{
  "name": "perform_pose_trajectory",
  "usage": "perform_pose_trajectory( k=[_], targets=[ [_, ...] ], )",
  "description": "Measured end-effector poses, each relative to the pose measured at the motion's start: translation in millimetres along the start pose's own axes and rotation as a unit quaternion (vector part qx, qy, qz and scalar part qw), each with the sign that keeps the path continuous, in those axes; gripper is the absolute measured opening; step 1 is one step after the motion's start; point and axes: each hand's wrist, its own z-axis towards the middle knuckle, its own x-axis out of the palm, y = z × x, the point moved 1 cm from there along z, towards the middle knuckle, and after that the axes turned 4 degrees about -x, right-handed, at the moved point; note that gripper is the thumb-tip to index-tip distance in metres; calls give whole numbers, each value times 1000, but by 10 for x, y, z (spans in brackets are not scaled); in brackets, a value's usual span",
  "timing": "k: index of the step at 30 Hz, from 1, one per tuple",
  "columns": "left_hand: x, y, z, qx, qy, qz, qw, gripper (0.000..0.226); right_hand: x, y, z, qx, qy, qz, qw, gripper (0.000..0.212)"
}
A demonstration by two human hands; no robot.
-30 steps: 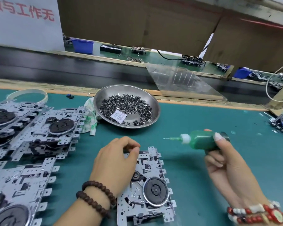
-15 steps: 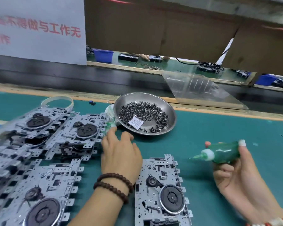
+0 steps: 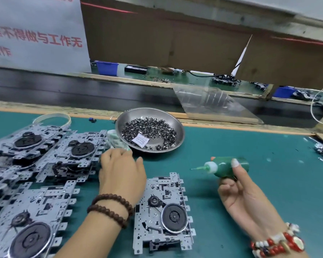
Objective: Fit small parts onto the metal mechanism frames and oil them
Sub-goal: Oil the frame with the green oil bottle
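I see my left hand (image 3: 119, 174) lying knuckles-up, its fingers loosely bent and empty, just near of the steel dish (image 3: 179, 131) of small parts (image 3: 149, 127), which lies far and slightly right of it. My right hand (image 3: 239, 187) grips the green oil bottle (image 3: 226, 166), nozzle pointing left. The single mechanism frame (image 3: 162, 213) sits on the desk (image 3: 268, 183) between both hands, long axis running near-to-far.

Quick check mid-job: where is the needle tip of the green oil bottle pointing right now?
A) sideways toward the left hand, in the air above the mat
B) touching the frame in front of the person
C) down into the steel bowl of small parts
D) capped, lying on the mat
A: the right hand holds the green oil bottle level, needle aimed toward the left hand, clear of the frame and steel bowl.
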Motion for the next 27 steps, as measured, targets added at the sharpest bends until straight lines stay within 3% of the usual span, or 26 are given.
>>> perform_pose_trajectory(
  k=[4,6,12,17,21,27],
  targets=[
    [-168,-72,-213,85,-89,-157,980,27,2,-15,13,-1,-2,-13,1000,32],
    [-224,-147,-277,122,-93,-223,963,19,6,-35,24,-3,0,-19,1000,40],
    [-111,-158,-262,35,97,-413,905,18,37,-97,55,-7,30,-1,1000,54],
    [-27,-126,-245,14,197,-511,836,21,63,-138,82,-6,32,-25,999,58],
    [26,-89,-211,16,233,-543,807,35,64,-150,84,-12,23,-60,998,48],
    [32,-98,-204,21,208,-548,810,42,81,-145,65,-44,21,-106,993,32]
  ],
)
